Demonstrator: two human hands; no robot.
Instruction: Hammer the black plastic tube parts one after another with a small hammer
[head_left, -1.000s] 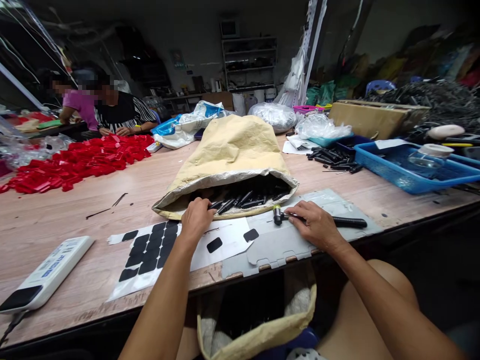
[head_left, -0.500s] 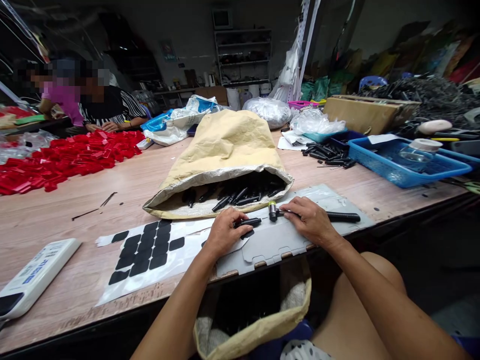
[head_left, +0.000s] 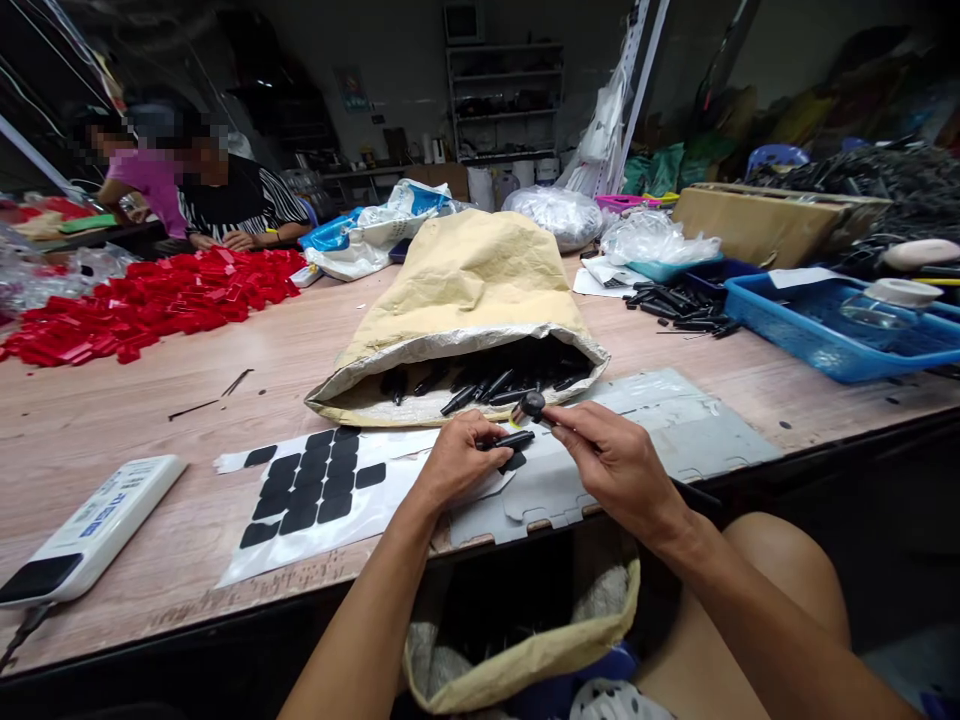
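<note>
A black tube-like piece (head_left: 516, 439) is pinched in my left hand (head_left: 463, 455), low over the grey board (head_left: 660, 430) at the table's front edge. My right hand (head_left: 611, 455) is closed on a small hammer (head_left: 532, 405), whose head hangs just above the piece; its dark handle runs back under the hand. Behind both hands lies a tan sack (head_left: 480, 270), its mouth facing me, with many black pieces (head_left: 487, 385) inside. To the left, a white sheet (head_left: 360, 535) carries rows of black rounded squares (head_left: 307, 485).
Red parts (head_left: 165, 295) are heaped at the back left, near two seated people. A white device (head_left: 94, 530) lies at the front left. A blue basket (head_left: 832, 340) stands at the right. Below the table edge hangs another open sack (head_left: 525, 675).
My right hand has raised the hammer off the board and turned it, bringing the head left, over the black piece. My left hand still holds that piece. The view has shifted slightly.
</note>
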